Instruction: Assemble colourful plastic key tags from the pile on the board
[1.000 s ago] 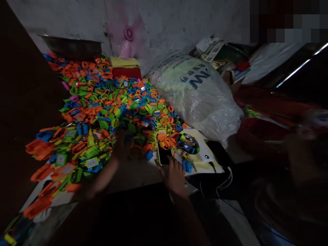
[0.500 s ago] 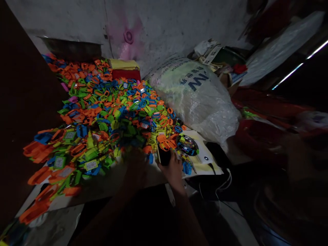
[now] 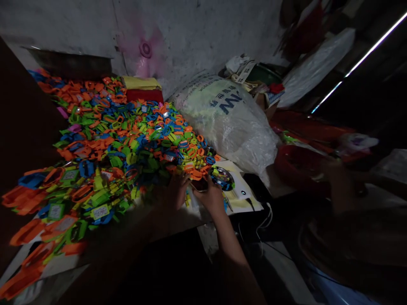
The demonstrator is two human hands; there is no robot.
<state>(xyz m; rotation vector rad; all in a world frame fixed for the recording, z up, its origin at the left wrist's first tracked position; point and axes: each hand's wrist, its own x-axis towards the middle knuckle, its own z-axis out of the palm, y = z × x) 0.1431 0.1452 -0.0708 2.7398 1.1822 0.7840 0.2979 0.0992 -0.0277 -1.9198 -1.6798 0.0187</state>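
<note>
Dim light; detail in the near foreground is poor.

Right hand (image 3: 212, 195) sits at the near edge of the pile of plastic pieces (image 3: 121, 135), fingers curled around a small dark object (image 3: 199, 184). The object lies just above and left of the palm, against the fingertips; what it is cannot be told. Grip looks closed on it.

Left hand (image 3: 176, 190) lies just left of the right hand, fingers spread and slightly bent, tips touching the pile's near edge and close beside the dark object. Whether it holds anything cannot be told.

The pile covers most of the worktop (image 3: 178, 220): orange, green, blue and yellow pieces, loosely heaped, reaching back to the wall. Nearer the left edge, some pieces carry small pale labels.

Containers:
- Small round dish (image 3: 222, 178), just right of the right hand, touching the pile's edge. It holds a few blue and green bits. It rests on a pale sheet (image 3: 241, 192).
- Large clear plastic sack (image 3: 229, 120) with blue print, behind the dish, full and bulging; contents not readable.
- Red basin (image 3: 295, 167), right of the sack, interior too dark to read.
- Dark metal basin (image 3: 70, 63) at the far left corner, behind the pile; interior hidden.
</note>
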